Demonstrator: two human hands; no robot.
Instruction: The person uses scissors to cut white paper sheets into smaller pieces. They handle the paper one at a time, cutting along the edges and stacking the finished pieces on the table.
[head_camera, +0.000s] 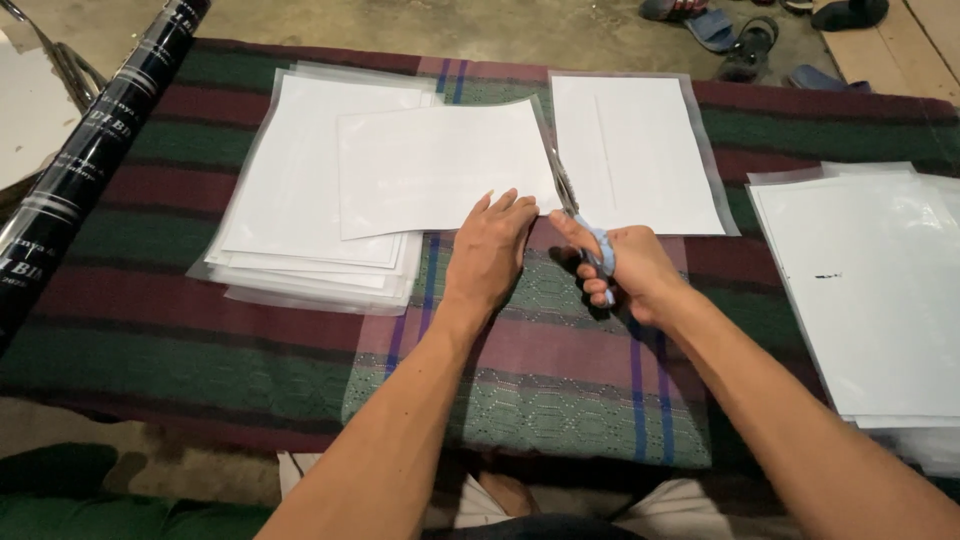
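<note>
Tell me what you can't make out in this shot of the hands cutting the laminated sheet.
All in the head view:
- Scissors: the handle loops are wrapped by the right hand; the blade tips are thin and blurred against the laminated sheet.
- Left hand: its palm covers the sheet's lower edge.
- Stack of sheets: the count is too fine to tell.
- Right-hand pile: cut off by the frame edge.
- Black roll: both ends run out of frame.

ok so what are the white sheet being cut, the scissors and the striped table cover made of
The white sheet looks like paper sealed in clear glossy film: a transparent margin shows on its neighbours. The scissors in the right hand have shiny blades, likely steel, and pale blue handles, probably plastic. The table cover looks like matte woven cloth, with visible weave and stripes. The left hand presses the sheet flat.
</note>
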